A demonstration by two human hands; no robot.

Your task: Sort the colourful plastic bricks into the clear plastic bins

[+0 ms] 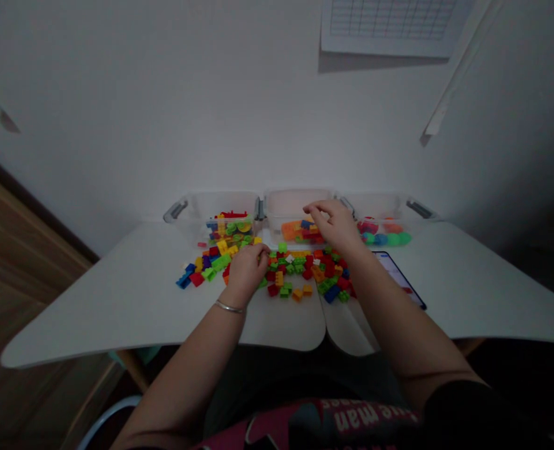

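My left hand (247, 270) is low over the pile of colourful toy building bricks (298, 265), its thumb and fingers pinched together at the tips. Whatever lies between those tips, if anything, is too small to make out. Above the front of the middle clear plastic box (300, 201) hovers my right hand (333, 224), fingers stretched forward and thumb apart, with no brick visible in it. Orange, blue and red bricks (298, 230) show in that box, partly hidden behind the right hand. More loose bricks (213, 259) spread left of my left hand.
A left clear box (202, 206) holds mixed bricks; a right one (375, 203) holds red, orange and green-blue round pieces. A tablet (401, 279) lies by my right forearm. The white table (140, 312) meets a wall behind the boxes, where a printed sheet (389, 28) hangs.
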